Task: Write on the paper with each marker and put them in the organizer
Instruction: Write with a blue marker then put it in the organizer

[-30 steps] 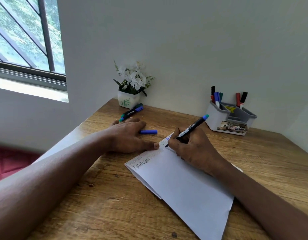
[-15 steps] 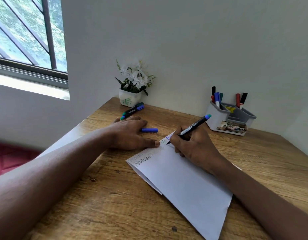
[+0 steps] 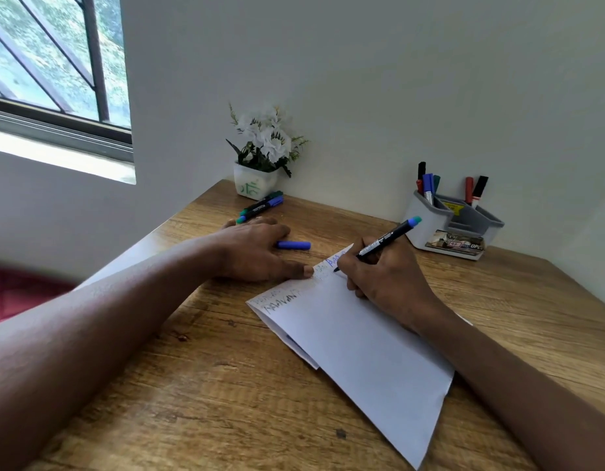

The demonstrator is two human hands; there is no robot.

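Our right hand (image 3: pixel 386 278) grips the blue marker (image 3: pixel 384 242), tip on the far corner of the folded paper (image 3: pixel 359 348).

Our left hand (image 3: pixel 255 249) lies flat on the wooden desk (image 3: pixel 219 385), thumb touching the paper's edge, a blue cap (image 3: pixel 293 245) just beside its fingers. Two capped markers (image 3: pixel 260 208) lie near the flower pot (image 3: pixel 255 185); the grey organizer (image 3: pixel 430 226) holds others by the wall.

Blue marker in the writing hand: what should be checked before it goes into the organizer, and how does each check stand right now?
1. Right hand grips the marker: ok.
2. Left hand steadies the paper, thumb at its edge: ok.
3. Marker capped: not ok, tip bare on the paper.
4. Blue cap within reach beside the left hand: ok.
5. Free slot in the organizer: cannot tell.
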